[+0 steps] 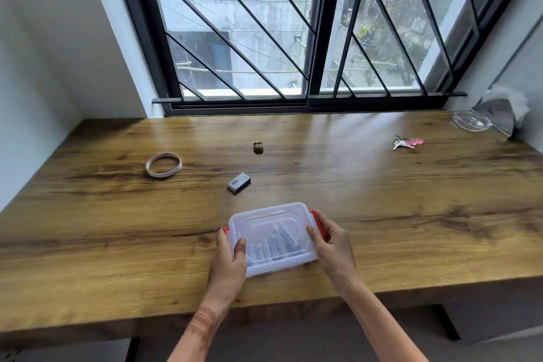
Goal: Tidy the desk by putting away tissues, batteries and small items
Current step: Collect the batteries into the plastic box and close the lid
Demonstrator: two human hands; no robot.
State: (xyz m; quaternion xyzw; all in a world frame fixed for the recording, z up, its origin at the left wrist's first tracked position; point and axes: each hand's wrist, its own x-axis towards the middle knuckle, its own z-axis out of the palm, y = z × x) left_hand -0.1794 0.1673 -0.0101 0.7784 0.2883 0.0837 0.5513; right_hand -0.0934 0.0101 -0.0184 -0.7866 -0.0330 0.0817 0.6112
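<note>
A clear plastic box (271, 229) with red side clips and its lid on stands near the front edge of the wooden desk (396, 214). Several batteries show dimly through the lid. My left hand (227, 261) grips the box's left end, thumb on the lid. My right hand (330, 244) grips the right end by the red clip, thumb on the lid. Loose on the desk beyond the box lie a small grey eraser-like block (239, 182), a brown hair clip (258, 148), a tape ring (163, 164) and keys with a pink tag (407, 142).
A glass ashtray (471, 121) stands at the far right corner, beside a crumpled white tissue or cloth (505, 106) against the wall. A barred window runs along the back of the desk. Walls close in both sides.
</note>
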